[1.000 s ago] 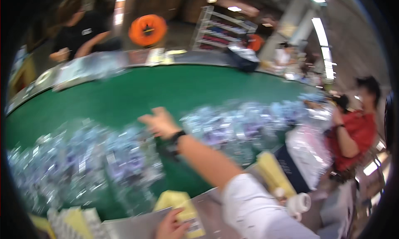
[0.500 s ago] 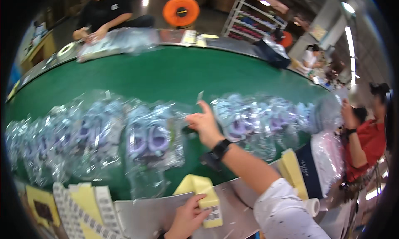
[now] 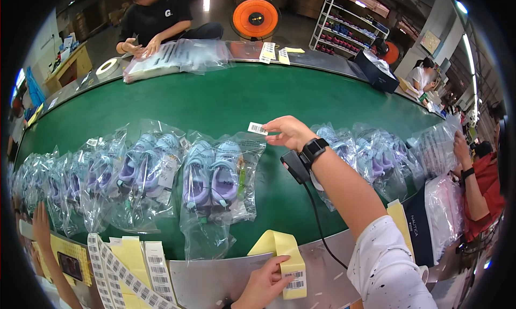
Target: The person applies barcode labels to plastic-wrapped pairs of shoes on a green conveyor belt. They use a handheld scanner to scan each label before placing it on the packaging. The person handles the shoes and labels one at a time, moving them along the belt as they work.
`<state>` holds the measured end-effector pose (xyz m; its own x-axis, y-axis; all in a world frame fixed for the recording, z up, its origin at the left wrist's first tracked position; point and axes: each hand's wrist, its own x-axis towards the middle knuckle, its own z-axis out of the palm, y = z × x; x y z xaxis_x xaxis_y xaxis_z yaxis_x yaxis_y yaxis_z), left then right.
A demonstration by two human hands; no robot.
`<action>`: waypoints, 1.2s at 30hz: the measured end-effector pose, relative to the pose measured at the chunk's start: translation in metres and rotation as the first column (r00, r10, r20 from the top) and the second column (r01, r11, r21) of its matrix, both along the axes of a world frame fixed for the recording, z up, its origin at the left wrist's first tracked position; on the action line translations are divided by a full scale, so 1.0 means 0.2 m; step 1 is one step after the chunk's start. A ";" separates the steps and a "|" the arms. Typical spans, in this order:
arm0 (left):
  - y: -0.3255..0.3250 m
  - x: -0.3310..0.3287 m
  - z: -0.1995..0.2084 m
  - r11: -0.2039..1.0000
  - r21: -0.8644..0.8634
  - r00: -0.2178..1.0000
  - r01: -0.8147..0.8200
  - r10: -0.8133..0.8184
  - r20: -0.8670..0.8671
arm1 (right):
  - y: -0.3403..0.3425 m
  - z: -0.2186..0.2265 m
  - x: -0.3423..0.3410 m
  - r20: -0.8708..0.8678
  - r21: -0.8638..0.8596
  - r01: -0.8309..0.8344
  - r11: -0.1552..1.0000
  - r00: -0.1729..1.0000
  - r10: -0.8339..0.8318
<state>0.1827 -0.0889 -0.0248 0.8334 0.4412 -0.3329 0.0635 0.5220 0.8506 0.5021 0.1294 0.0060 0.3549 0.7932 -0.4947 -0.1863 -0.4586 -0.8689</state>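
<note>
My right hand (image 3: 289, 132) pinches a small white barcode sticker (image 3: 257, 128) and holds it just above the top of a clear bag with a pair of lilac and mint shoes (image 3: 213, 174) on the green belt (image 3: 226, 102). A black watch and a small black scanner (image 3: 293, 166) with a cable sit on that wrist. My left hand (image 3: 264, 283) rests at the near metal edge, gripping a yellow strip of barcode labels (image 3: 284, 255). Several more bagged pairs (image 3: 123, 172) lie in a row to both sides.
Sheets of barcode labels (image 3: 126, 268) lie at the lower left. A person in black works across the belt over stacked bags (image 3: 172, 56). A person in red stands at the right by more bags (image 3: 443, 212). Another hand (image 3: 40, 228) reaches in at the left edge.
My right hand has lifted and turned, now holding a sticker over the shoe bag. The view has tilted down and steadied; my left hand stays on the yellow strip.
</note>
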 end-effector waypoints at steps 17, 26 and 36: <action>-0.05 0.05 -0.08 0.989 0.137 0.999 -0.049 0.047 0.015 | -0.10 -0.21 -0.16 -0.051 -0.014 -0.035 0.999 0.998 0.034; -0.07 0.12 -0.09 0.978 0.190 0.996 -0.089 0.085 0.029 | -0.26 -0.10 -0.22 0.515 0.007 -0.117 0.993 0.852 0.097; -0.10 0.17 -0.09 0.986 0.123 0.988 -0.114 0.100 0.114 | -0.90 -0.26 0.53 0.868 0.252 -0.085 0.964 0.459 -0.187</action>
<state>0.2161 -0.1098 -0.0438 0.8066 0.5635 -0.1784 -0.0825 0.4061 0.9101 0.6088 -0.0510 -0.0455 0.5334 0.7921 0.2968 0.7216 -0.2430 -0.6483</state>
